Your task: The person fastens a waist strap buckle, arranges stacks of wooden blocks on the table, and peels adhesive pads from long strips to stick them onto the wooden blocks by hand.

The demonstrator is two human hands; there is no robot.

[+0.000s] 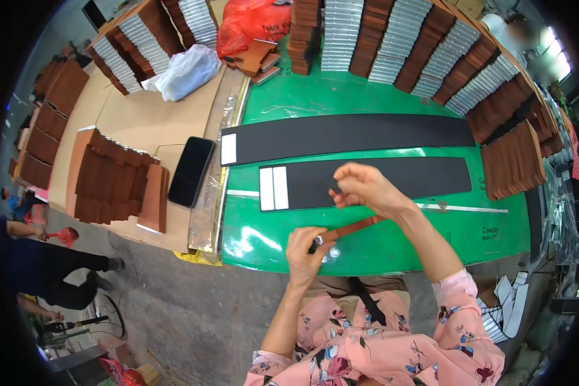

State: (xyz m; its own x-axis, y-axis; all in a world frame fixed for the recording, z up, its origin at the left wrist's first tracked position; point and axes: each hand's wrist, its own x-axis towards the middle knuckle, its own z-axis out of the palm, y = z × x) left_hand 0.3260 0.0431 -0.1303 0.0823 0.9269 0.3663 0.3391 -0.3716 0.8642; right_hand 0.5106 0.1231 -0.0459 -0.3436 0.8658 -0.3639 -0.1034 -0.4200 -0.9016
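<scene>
My left hand (305, 251) is closed on one end of a narrow brown strip-like piece (350, 228), near the front edge of the green table. Something small and dark shows at its thumb, beside a shiny end of the piece. The strip reaches up and right, its far end passing under my right wrist. My right hand (367, 188) hovers over a black mat (424, 177), fingers curled into a pinch. A dark spot shows at the fingertips; whether it is a held thing or the mat behind, I cannot make out. White rectangles (273, 188) lie on the mat's left end.
Behind lies a second black mat (354, 136). Brown and silver stacks (405, 42) line the far edge; more brown pieces (511, 161) stand right. Left are a phone (192, 172), a brown stack (109, 180), a white bag (190, 71) and a red bag (251, 29). Another person (58, 257) is at left.
</scene>
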